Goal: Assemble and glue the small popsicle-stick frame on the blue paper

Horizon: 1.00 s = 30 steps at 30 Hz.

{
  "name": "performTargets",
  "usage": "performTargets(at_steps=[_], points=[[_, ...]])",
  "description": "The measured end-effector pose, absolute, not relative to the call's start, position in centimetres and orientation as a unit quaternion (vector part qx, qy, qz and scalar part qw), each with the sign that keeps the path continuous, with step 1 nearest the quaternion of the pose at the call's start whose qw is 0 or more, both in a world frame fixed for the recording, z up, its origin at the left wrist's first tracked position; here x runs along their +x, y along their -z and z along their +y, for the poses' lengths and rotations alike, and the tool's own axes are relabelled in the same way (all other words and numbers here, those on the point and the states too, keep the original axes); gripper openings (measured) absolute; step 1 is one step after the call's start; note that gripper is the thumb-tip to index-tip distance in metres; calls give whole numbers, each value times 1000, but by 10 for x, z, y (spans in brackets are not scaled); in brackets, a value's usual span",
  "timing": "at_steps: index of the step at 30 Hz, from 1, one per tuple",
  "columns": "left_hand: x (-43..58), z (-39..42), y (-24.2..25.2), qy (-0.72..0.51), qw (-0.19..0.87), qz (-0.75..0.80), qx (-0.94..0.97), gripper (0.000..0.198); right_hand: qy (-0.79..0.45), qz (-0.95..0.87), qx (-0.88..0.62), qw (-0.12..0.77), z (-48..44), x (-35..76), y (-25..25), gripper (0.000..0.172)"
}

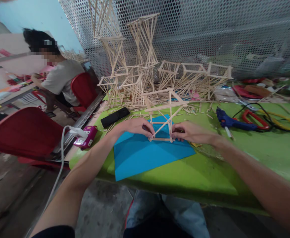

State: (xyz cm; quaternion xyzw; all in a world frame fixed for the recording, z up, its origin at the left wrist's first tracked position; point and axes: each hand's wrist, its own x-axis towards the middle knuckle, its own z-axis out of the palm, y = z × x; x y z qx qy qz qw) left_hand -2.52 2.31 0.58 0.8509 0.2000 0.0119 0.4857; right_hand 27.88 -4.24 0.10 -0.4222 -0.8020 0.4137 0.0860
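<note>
A frame of thin wooden sticks point(162, 139) stands over a blue sheet point(137, 157) on the green table. My left hand point(140, 127) pinches its lower left corner between thumb and fingers. At the lower right corner, my right hand point(186, 131) grips the frame in the same way. A slanting stick crosses between the two sides, and more sticks form a wider top that leans back. Behind it lie many loose sticks and several finished-looking stick structures point(145, 39), some twisted and stacked tall.
A black phone-like object point(115, 117) lies left of the sheet. A purple power strip point(87, 138) sits at the table's left edge. To the right are a blue glue gun point(234, 123) and red-handled scissors point(255, 119). Another person point(60, 77) sits at the left.
</note>
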Motion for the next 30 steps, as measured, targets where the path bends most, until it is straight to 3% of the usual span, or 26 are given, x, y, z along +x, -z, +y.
performTargets(at_steps=[18,25,28,30], points=[[-26,24,-7,-5,489,193,850,30,-348,-839,-411,71,-41,281,1,41],[-25,21,-10,-12,481,190,856,29,-411,-801,-426,91,-46,286,-16,47],[-26,23,-8,-12,491,190,850,29,-340,-800,-480,119,-47,307,-37,49],[-26,24,-7,-10,493,191,849,28,-267,-781,-534,184,-47,332,-50,47]])
